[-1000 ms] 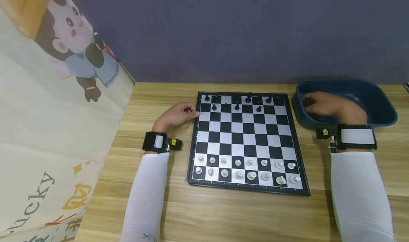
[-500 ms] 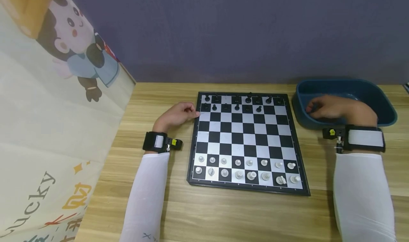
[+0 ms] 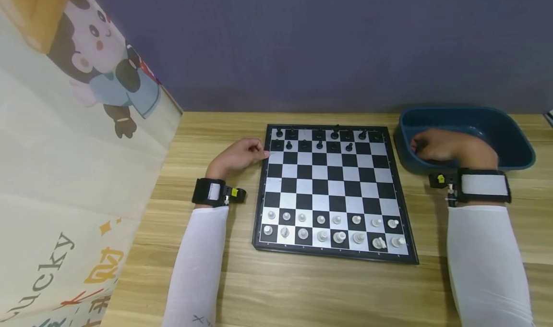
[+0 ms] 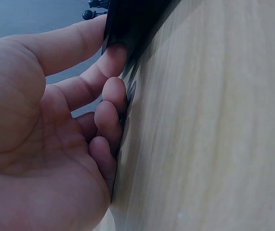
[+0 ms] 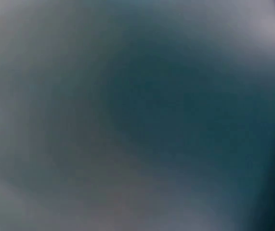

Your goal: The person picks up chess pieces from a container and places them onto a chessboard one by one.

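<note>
My left hand (image 3: 239,155) pinches the left edge of the chessboard (image 3: 321,187) near its far corner. In the left wrist view, the thumb (image 4: 74,42) lies against the board's dark side, and the index finger (image 4: 112,60) reaches its lower edge. Two rows of white chess pieces (image 3: 321,220) stand along the near side. Black chess pieces (image 3: 334,135) occupy much of the two far rows. My right hand (image 3: 449,144) is down inside the blue basin (image 3: 514,160), fingers bent near its left wall; I cannot tell whether they hold anything. Its wrist view shows only blurred basin wall.
The board lies on a wooden table (image 3: 328,288) that meets a dark wall (image 3: 302,48) at the back. To the left hangs a pale printed sheet (image 3: 65,173) with a cartoon figure. The basin stands just right of the board's far corner.
My right hand shifts slightly right within the basin, then back left, its fingers now more bent. The left hand and the pieces on the board stay as they were.
</note>
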Demonstrator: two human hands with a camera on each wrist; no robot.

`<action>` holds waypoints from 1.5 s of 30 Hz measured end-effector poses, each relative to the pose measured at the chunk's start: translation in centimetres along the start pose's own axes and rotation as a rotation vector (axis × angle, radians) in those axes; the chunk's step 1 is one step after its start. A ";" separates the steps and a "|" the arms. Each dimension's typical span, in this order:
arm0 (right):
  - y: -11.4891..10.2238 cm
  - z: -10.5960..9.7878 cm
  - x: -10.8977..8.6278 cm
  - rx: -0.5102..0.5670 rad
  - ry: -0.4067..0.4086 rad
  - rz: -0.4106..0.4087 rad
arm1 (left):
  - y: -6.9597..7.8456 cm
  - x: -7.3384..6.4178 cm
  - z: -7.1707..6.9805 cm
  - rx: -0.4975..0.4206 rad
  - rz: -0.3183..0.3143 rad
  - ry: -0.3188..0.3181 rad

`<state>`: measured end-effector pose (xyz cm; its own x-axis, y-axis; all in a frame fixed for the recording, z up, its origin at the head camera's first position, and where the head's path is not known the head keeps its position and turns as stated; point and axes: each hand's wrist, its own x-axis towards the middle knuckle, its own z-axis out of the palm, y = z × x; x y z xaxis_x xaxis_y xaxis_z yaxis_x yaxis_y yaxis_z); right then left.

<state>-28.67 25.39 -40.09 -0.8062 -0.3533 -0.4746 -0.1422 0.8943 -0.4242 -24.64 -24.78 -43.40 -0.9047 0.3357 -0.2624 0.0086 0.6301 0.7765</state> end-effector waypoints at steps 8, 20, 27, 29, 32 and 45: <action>-0.1 0.0 0.3 -0.004 0.015 -0.009 | 0.0 0.0 0.0 0.005 -0.001 0.002; 0.2 -0.5 -0.1 -0.060 0.046 -0.050 | -0.1 0.0 -0.1 0.004 0.003 -0.003; 0.5 -0.8 -0.3 -0.038 0.038 -0.056 | 0.0 0.0 -0.1 -0.009 0.004 -0.003; 0.5 -0.7 -0.4 -0.004 0.047 -0.053 | 0.1 -0.1 -0.1 -0.011 0.004 -0.003; 0.4 -0.7 -0.5 0.039 0.065 -0.046 | 0.0 -0.1 -0.1 -0.012 0.005 -0.002; -0.9 -1.3 -0.8 0.037 0.122 -0.055 | 0.0 -0.1 0.0 -0.014 0.005 0.003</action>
<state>-28.64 25.22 -38.34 -0.8619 -0.3634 -0.3537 -0.1684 0.8631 -0.4762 -24.61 -24.84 -43.38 -0.9059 0.3366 -0.2572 0.0069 0.6188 0.7855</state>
